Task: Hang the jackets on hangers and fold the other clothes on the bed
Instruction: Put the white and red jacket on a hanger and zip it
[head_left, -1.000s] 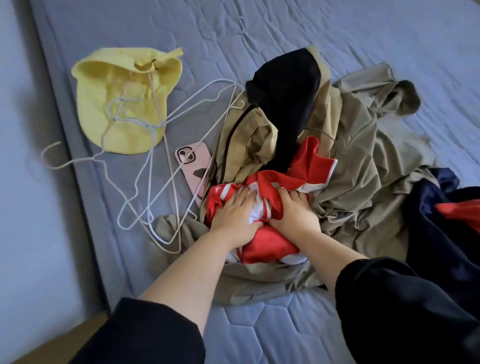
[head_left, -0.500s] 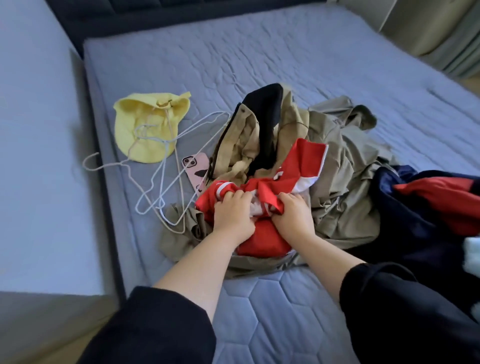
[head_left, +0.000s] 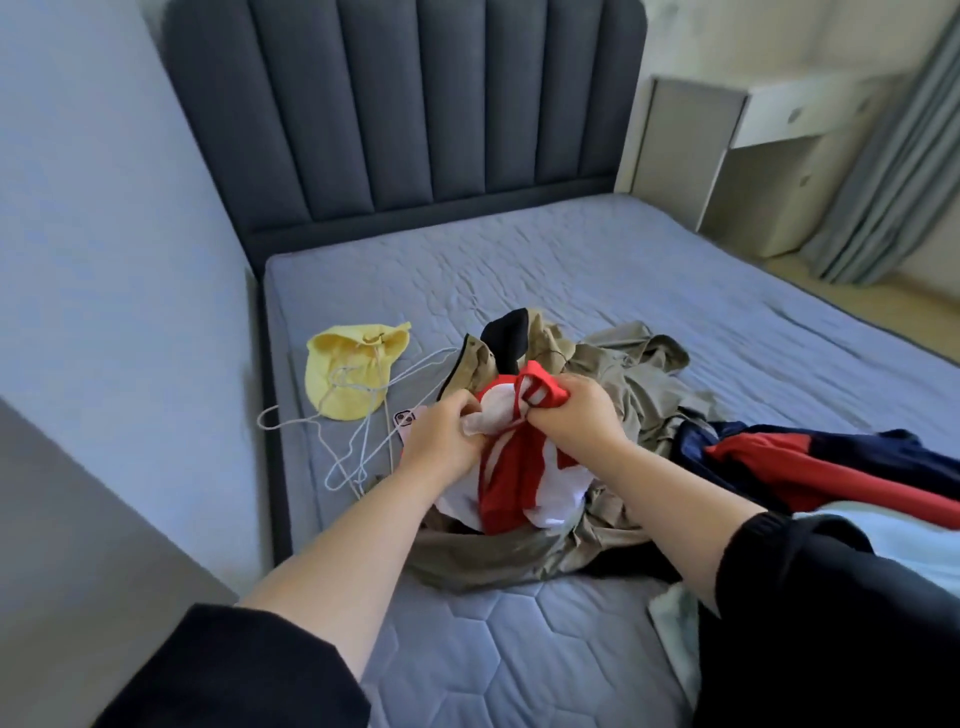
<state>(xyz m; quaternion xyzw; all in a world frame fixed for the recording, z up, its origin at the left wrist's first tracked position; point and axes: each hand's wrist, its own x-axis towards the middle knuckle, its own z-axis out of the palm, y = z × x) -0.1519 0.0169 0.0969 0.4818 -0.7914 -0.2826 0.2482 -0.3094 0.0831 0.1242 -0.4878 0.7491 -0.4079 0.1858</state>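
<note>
On the bed (head_left: 623, 291), left hand (head_left: 441, 441) and right hand (head_left: 576, 421) each pinch the red-and-white top (head_left: 519, 483) just above the pile; nothing looks folded, hangers (head_left: 358, 421) bare, khaki jacket (head_left: 639, 395) and navy jacket (head_left: 831, 462) unhung.

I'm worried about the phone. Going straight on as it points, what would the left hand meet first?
The left hand grips the red-and-white garment; beyond that, probably the khaki jacket, not the pink phone. Depth is unclear.

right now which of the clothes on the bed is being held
The red and white garment, gripped by the left hand and right hand. The khaki jacket, the navy and red garment and the yellow piece lie ungripped.
</note>
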